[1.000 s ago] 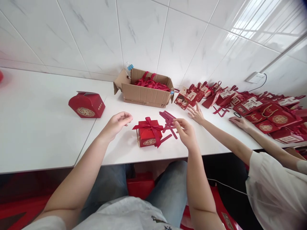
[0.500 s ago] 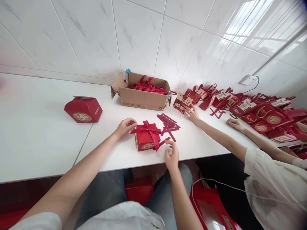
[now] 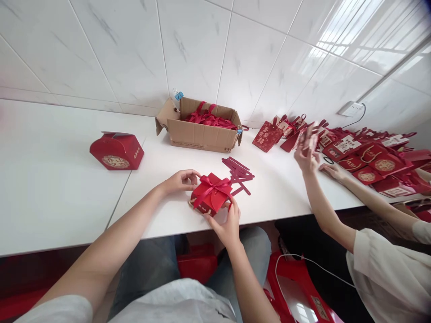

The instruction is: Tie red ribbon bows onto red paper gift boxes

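Observation:
A small red gift box tied with a red ribbon bow is tilted up off the white table near its front edge. My left hand grips the box's far left side with curled fingers. My right hand holds its near right corner from below. Just behind the box lies a loose pile of dark red paper strips.
A cardboard carton of red ribbons stands at the back. A closed red gift box sits to the left. At the right a co-worker's hands lift a piece above several flat red boxes. A white wall socket is beyond.
Both my hands closed on the ribboned box and tipped it up off the table. The co-worker's hand left the table and rose with a piece.

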A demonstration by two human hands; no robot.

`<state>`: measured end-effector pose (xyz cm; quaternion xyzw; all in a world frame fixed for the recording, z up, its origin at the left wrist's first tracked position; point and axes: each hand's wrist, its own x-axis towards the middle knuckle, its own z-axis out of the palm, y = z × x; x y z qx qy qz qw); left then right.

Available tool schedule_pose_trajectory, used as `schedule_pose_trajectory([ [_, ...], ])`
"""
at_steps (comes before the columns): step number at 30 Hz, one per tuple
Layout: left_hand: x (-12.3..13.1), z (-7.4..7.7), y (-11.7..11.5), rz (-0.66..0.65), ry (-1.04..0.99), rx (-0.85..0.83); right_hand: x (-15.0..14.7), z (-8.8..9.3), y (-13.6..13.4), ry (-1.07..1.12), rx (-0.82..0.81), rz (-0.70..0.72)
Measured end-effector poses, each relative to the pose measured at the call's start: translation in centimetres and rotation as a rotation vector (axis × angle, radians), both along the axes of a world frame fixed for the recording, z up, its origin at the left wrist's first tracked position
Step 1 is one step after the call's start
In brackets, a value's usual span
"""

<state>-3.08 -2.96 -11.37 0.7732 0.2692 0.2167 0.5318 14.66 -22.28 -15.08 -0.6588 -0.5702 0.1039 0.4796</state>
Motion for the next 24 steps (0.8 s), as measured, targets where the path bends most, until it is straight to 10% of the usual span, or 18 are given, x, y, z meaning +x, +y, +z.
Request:
schedule_pose_trajectory([
  [9,0.1,1.5,-0.4,-0.018,-0.054,-0.124,0.9,0.4,-0.3,0.141,0.012,0.105],
  [15,-0.5,3.1,-1.8,-0.099,-0.221,-0.192,2.0,-0.9,-0.9,0.620,0.214,0.026],
  [19,0.5,3.4,-3.6,-0.062,-0.228,-0.142,3.7,1.8,0.6,0.525,0.168,0.042],
  [24,1.5,3.2,-4.2,-0.024,-0.288,-0.147,5.8,6.5,4.3,0.221,0.022,0.415],
])
